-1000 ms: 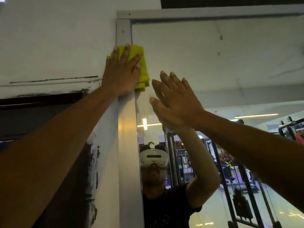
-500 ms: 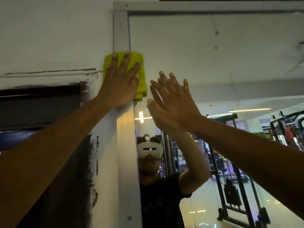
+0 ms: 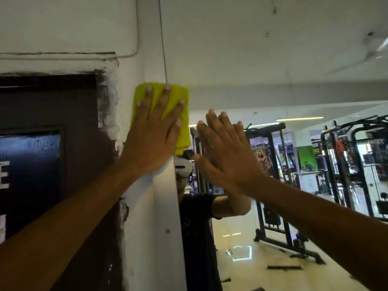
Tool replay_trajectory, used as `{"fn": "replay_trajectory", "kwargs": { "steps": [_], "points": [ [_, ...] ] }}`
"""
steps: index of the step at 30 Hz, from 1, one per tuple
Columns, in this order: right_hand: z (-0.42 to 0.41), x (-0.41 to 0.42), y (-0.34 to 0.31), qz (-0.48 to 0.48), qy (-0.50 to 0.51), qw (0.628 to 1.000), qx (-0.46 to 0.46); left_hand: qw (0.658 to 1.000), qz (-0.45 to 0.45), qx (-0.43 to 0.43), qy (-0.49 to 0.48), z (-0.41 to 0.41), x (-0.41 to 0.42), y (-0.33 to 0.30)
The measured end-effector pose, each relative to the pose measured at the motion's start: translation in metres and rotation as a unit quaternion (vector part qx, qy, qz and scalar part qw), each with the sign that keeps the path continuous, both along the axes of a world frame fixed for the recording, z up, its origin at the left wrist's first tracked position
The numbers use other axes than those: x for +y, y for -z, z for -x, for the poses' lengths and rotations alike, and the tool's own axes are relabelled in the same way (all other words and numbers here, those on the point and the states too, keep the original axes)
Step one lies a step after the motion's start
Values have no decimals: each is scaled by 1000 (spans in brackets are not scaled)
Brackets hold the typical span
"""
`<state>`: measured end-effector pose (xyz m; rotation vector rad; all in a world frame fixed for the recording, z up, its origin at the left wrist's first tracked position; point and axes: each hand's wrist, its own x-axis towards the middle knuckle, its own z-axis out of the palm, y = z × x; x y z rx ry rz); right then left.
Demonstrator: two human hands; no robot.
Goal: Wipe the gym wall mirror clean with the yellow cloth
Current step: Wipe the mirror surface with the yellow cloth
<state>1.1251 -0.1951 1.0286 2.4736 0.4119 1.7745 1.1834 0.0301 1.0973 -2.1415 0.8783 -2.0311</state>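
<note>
The folded yellow cloth lies flat against the mirror's left frame and the edge of the glass. My left hand presses on it with straight, spread fingers. My right hand rests flat on the wall mirror just to the right of the cloth, fingers straight and pointing up. The glass reflects my arms, a person in a headset and the gym behind.
A white wall with a dark painted panel lies left of the frame. Black gym machines and a shiny floor show in the reflection at the right.
My left hand has slid the cloth down the left frame from near the top corner. My right hand has stayed flat on the glass beside it, and the view has dropped.
</note>
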Motion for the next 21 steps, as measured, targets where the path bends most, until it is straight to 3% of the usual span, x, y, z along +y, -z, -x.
{"fn": "replay_trajectory", "kwargs": {
  "steps": [2, 4, 8, 10, 13, 17, 19, 21],
  "points": [
    [5, 0, 5, -4, -9, 1000, 6, 998, -63, -18, -15, 1, 5, 53],
    [7, 1, 14, -4, -5, 1000, 11, 995, -93, -25, -3, 0, 13, 59],
    [5, 5, 29, 5, 37, 999, 24, 999, -34, -16, 22, 3, 14, 4],
    [6, 8, 36, -6, 40, 999, 35, 1000, 5, 8, 30, 5, 6, 10],
    [9, 9, 49, -19, 34, 998, 41, 999, -2, 28, 27, 8, 2, 74],
    [11, 5, 74, -23, 8, 998, 65, 995, -88, 54, 0, 10, 21, 142],
    [9, 1, 85, -12, -1, 998, 58, 995, -94, 22, -8, 9, 24, 124],
    [4, -2, 89, -2, -12, 999, 53, 999, -25, 25, -1, 11, 17, 90]
  ]
}}
